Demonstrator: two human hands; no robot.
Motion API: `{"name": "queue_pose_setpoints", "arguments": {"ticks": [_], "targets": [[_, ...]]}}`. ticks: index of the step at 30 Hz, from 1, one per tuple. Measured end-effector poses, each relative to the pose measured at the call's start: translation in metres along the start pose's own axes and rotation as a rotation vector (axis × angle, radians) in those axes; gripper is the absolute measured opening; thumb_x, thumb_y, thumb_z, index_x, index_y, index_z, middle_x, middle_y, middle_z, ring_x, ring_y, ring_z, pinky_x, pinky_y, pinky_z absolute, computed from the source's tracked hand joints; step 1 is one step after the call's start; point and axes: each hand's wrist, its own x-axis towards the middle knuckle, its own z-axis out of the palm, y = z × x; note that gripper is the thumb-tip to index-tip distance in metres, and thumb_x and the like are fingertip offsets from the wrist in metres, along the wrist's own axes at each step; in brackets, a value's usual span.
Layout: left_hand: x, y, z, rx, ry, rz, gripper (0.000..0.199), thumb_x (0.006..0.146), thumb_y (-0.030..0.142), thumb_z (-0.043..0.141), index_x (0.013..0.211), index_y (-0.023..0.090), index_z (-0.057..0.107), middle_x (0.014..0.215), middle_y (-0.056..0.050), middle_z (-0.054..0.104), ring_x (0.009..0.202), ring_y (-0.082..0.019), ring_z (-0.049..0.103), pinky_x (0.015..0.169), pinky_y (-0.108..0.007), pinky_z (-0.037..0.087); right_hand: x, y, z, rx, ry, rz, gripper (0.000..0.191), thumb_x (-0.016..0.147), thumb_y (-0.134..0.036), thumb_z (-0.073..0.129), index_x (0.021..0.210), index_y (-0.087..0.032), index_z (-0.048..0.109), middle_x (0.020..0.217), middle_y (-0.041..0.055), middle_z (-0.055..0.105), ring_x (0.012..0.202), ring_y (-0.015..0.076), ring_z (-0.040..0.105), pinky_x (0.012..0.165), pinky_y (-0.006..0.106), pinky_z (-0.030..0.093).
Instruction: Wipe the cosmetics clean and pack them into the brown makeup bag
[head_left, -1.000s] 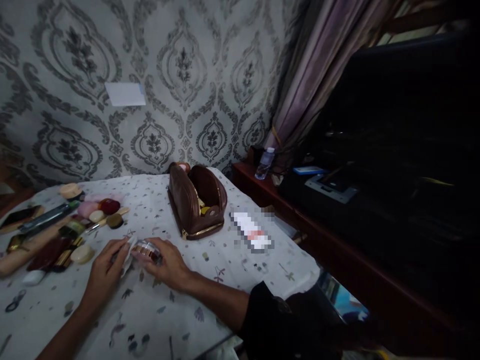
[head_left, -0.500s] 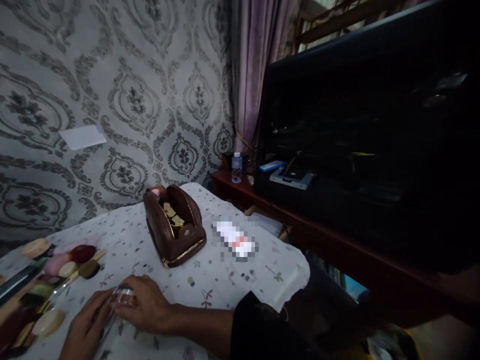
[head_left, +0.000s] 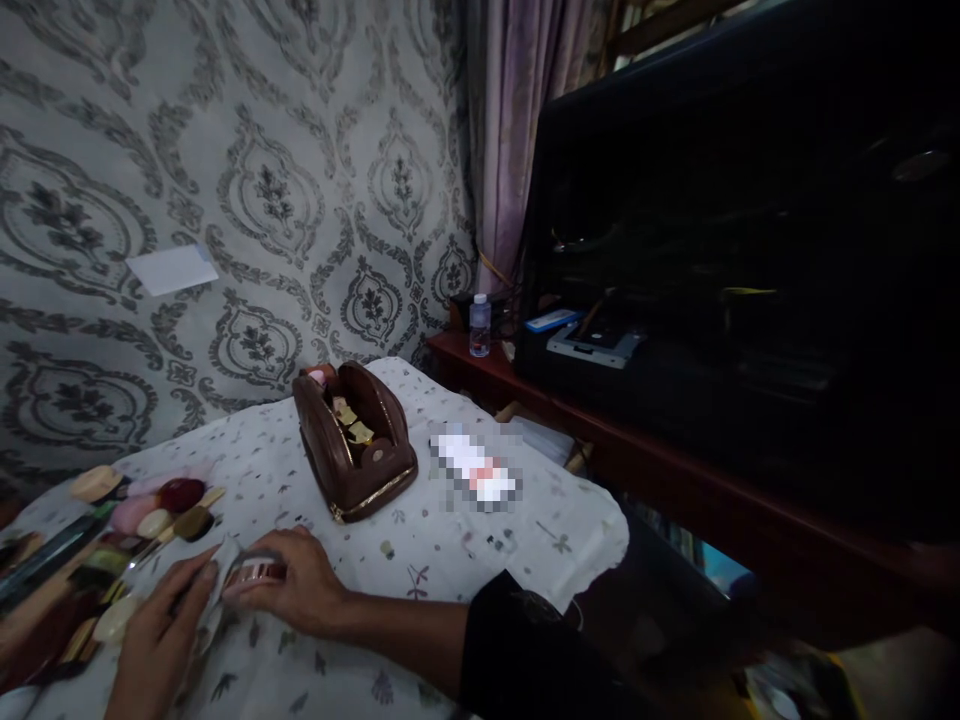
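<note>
Copper-banded and clear-sided, a small round container (head_left: 256, 573) sits in the curled fingers of the right hand (head_left: 296, 580), just above a white cloth printed with small leaves (head_left: 555, 525). A crumpled white tissue (head_left: 227, 552) is pinched in the left hand (head_left: 165, 610) and meets the container's near-left side; how firmly the hidden fingers press cannot be told.

The step in hand looks like wiping the container's surface. Reaching another part of it would call for the right hand to turn it while the left keeps the tissue flat against the side.

Beyond the hands stands a brown leather-look zip bag (head_left: 322, 450), its mouth gaping, with yellowish packets (head_left: 360, 432) inside. Beside the left hand lie a cream oval item (head_left: 116, 620), a dark red rounded sponge-like piece (head_left: 180, 492) and a pink one (head_left: 133, 514), among other cosmetics too dim to name.
</note>
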Motion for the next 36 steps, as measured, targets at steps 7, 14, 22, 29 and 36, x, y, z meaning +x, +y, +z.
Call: {"name": "queue_pose_setpoints", "arguments": {"ticks": [7,14,22,29,36], "targets": [[-0.011,0.017,0.002,0.079,-0.008,0.292,0.035,0.089,0.048,0.049,0.108,0.027,0.067,0.108,-0.005,0.062,0.1,-0.023,0.063,0.088,-0.035,0.049,-0.002,-0.005,-0.002,-0.044,-0.022,0.149,0.044,0.059,-0.029,0.084,0.099,-0.023,0.07,0.082,0.0002,0.062,0.078,0.0185,0.061,0.071,0.026,0.049],[-0.017,0.027,0.006,0.169,0.017,0.437,0.032,0.093,0.037,0.047,0.118,0.026,0.064,0.108,-0.007,0.058,0.097,-0.022,0.059,0.088,-0.035,0.046,-0.003,-0.014,-0.013,-0.097,-0.089,0.086,0.036,0.068,-0.025,0.077,0.1,-0.021,0.06,0.076,-0.003,0.059,0.069,0.0151,0.057,0.063,0.022,0.045],[-0.016,0.036,0.009,0.068,0.059,0.228,0.033,0.096,0.032,0.043,0.117,0.02,0.065,0.105,-0.007,0.058,0.101,-0.021,0.057,0.087,-0.034,0.048,0.002,-0.005,-0.015,-0.04,-0.151,0.017,0.051,0.076,-0.027,0.072,0.123,-0.021,0.056,0.095,0.0038,0.067,0.086,0.0202,0.062,0.08,0.031,0.048],[-0.022,0.019,0.016,-0.091,0.109,0.065,0.034,0.095,0.034,0.043,0.115,0.018,0.065,0.101,-0.007,0.06,0.098,-0.02,0.057,0.088,-0.034,0.047,0.005,0.0,-0.02,0.094,-0.177,-0.029,0.034,0.074,-0.025,0.068,0.108,-0.02,0.065,0.1,0.0034,0.068,0.091,0.0203,0.062,0.084,0.032,0.047],[-0.025,0.0,0.021,-0.16,-0.033,-0.043,0.029,0.094,0.035,0.044,0.1,0.016,0.065,0.091,-0.005,0.062,0.088,-0.019,0.057,0.081,-0.032,0.045,0.006,0.005,-0.023,0.249,-0.167,0.023,0.031,0.073,-0.033,0.07,0.098,-0.017,0.063,0.087,0.0008,0.063,0.081,0.0173,0.058,0.075,0.028,0.045]]}}
